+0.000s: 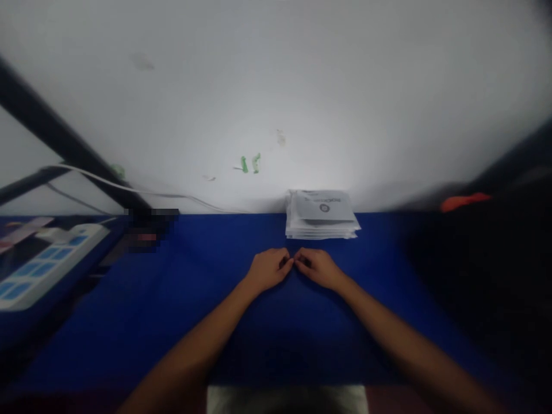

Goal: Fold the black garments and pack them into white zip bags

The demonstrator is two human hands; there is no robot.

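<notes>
My left hand (271, 267) rests on the blue tabletop (181, 305) with its fingers curled in. Facing it, my right hand (318, 268) is curled the same way, and the fingertips of the two hands meet or nearly meet. A dark gap shows inside each curl, and I see nothing held in either hand. Just beyond them, by the wall, lies a stack of flat white packets (323, 213) with grey printing on the top one. Neither hand touches the stack.
A white power strip (52, 264) with blue sockets lies at the left. A white cable (164, 194) runs along the white wall (345, 103) behind the table. Dark frame posts (73, 135) stand at the left. Something orange (466, 201) is at the far right.
</notes>
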